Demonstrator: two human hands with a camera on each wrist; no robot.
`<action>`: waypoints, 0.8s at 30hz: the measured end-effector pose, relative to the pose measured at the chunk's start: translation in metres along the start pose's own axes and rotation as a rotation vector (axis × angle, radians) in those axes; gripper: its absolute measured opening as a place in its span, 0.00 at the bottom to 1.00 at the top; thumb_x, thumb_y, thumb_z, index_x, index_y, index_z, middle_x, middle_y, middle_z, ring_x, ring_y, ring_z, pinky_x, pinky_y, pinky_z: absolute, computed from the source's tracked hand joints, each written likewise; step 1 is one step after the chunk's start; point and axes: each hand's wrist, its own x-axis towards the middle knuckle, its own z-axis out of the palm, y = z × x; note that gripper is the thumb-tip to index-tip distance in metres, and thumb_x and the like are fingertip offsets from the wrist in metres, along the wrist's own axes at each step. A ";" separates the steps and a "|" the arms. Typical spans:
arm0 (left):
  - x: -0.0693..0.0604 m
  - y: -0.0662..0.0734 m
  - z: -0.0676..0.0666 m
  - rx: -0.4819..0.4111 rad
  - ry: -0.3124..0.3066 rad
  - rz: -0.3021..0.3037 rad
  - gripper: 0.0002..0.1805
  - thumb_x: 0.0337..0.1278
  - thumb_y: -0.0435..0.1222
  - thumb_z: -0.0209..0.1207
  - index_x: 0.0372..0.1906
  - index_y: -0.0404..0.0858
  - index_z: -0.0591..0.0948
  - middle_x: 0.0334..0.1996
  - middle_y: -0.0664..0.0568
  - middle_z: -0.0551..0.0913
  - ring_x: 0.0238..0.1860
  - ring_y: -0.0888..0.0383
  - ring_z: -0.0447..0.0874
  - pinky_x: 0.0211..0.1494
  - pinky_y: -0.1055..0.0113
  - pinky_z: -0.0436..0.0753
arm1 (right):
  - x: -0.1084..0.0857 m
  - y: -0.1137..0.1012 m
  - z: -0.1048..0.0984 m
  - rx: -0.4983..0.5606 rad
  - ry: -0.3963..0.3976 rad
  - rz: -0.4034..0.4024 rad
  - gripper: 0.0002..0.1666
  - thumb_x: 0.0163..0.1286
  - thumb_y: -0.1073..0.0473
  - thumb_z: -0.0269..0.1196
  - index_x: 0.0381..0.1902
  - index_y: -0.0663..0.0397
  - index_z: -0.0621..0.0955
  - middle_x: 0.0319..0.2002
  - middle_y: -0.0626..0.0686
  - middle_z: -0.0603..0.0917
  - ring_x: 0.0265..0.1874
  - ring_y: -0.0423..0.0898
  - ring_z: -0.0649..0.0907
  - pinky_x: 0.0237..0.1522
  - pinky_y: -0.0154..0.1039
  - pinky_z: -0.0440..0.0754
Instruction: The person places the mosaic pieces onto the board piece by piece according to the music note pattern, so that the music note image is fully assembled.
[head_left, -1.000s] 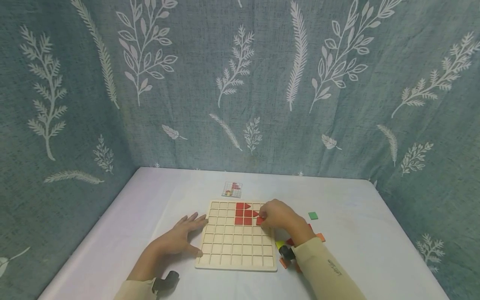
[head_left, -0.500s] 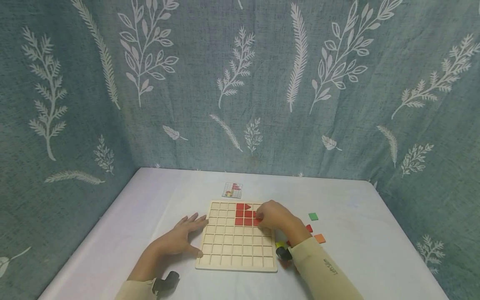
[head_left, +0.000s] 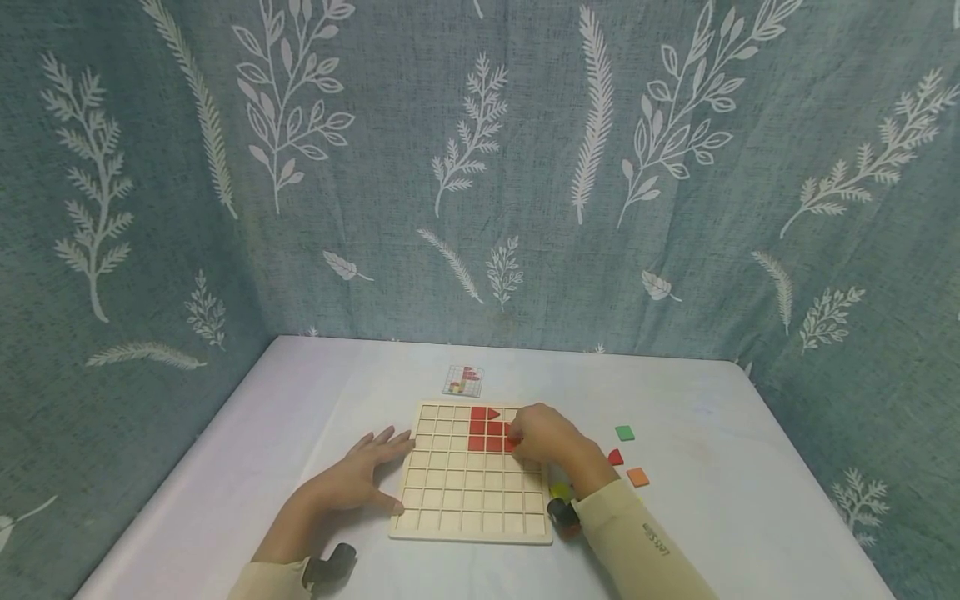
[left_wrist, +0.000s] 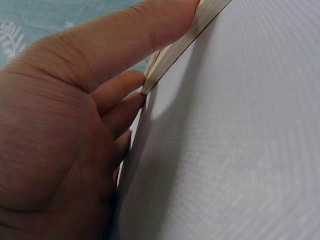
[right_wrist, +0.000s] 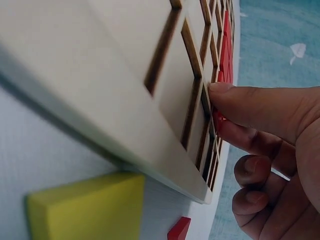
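A wooden grid board (head_left: pixel 450 500) lies on the white table, with several red tiles (head_left: pixel 486 428) in its upper rows. My left hand (head_left: pixel 352 482) rests at the board's left side, fingers spread and thumb touching the edge. At the right end of the third row, my right hand (head_left: pixel 547 435) pinches a red square tile (head_left: pixel 511 445) between thumb and index finger. In the right wrist view that red tile (right_wrist: pixel 217 119) is mostly covered by the fingertips, low against the grid. The other fingers of this hand are curled in.
Behind the board lies a small pattern card (head_left: pixel 462 381). To the right are a green tile (head_left: pixel 625 432), a rounded red piece (head_left: pixel 615 457), an orange tile (head_left: pixel 637 477) and a yellow piece (head_left: pixel 558 492), partly under the right wrist. A patterned curtain (head_left: pixel 390 250) surrounds the table.
My right hand has shifted slightly left, bringing the red square tile against its neighbour in the third row and covering the triangle tip above. The left hand stays in place.
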 end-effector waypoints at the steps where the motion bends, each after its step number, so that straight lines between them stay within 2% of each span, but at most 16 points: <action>1: 0.000 0.000 0.000 -0.002 0.001 -0.001 0.60 0.23 0.59 0.75 0.72 0.44 0.67 0.74 0.50 0.58 0.76 0.45 0.40 0.75 0.46 0.34 | 0.000 0.000 0.001 -0.007 0.003 -0.004 0.12 0.57 0.59 0.72 0.40 0.52 0.88 0.40 0.47 0.85 0.42 0.45 0.81 0.50 0.45 0.82; 7: 0.000 0.000 0.000 -0.010 0.001 -0.004 0.60 0.23 0.59 0.75 0.72 0.44 0.67 0.74 0.50 0.58 0.76 0.45 0.40 0.75 0.45 0.34 | 0.000 0.002 0.005 -0.054 0.031 -0.041 0.12 0.58 0.59 0.70 0.41 0.51 0.88 0.39 0.45 0.84 0.40 0.44 0.81 0.48 0.44 0.82; 11: 0.002 -0.001 0.001 0.003 -0.002 -0.011 0.60 0.23 0.59 0.75 0.72 0.45 0.67 0.75 0.51 0.57 0.76 0.45 0.40 0.75 0.46 0.34 | -0.006 0.007 0.002 -0.010 0.057 -0.035 0.15 0.59 0.58 0.70 0.45 0.50 0.87 0.43 0.45 0.83 0.46 0.46 0.81 0.53 0.45 0.80; 16: 0.003 -0.001 0.001 0.022 0.002 -0.006 0.60 0.23 0.61 0.74 0.72 0.45 0.67 0.74 0.50 0.58 0.76 0.45 0.40 0.75 0.45 0.35 | -0.015 0.019 -0.007 0.048 0.101 -0.026 0.14 0.60 0.58 0.69 0.46 0.50 0.87 0.45 0.47 0.83 0.53 0.52 0.79 0.56 0.49 0.78; 24: 0.002 -0.002 0.000 0.002 0.004 0.014 0.60 0.24 0.60 0.74 0.72 0.43 0.67 0.74 0.49 0.58 0.76 0.44 0.41 0.75 0.44 0.34 | -0.023 0.041 -0.011 0.054 0.134 0.073 0.13 0.57 0.61 0.69 0.42 0.50 0.87 0.43 0.46 0.84 0.50 0.51 0.80 0.52 0.48 0.80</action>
